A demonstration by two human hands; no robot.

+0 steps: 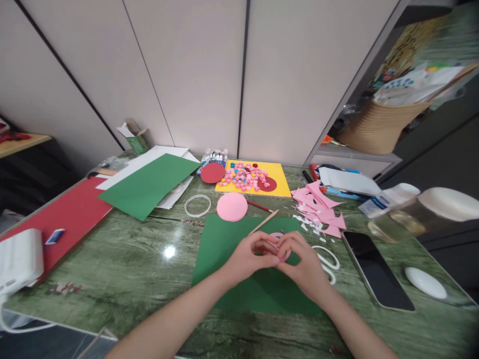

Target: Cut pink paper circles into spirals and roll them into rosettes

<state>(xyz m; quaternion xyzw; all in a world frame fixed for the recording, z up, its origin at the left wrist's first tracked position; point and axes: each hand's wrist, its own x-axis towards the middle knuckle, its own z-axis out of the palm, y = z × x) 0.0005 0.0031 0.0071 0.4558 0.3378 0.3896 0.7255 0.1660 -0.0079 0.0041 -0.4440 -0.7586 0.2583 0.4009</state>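
One left hand [249, 253] and one right hand [305, 263] pinch a pink paper piece [287, 254]; it's probably light, bendy and easily creased, so hold the edge gently.

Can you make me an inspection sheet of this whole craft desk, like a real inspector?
Surface: green patterned tabletop.
Job's things: pink paper between the hands, over a green sheet; small, mostly pink balls on a yellow sheet.
Clutter: pink scraps; phone.
Hands: left hand and right hand both hold the pink paper.
Cables: white cable by a white device.
Surroundings: pale panels behind; woven basket on a shelf at right.
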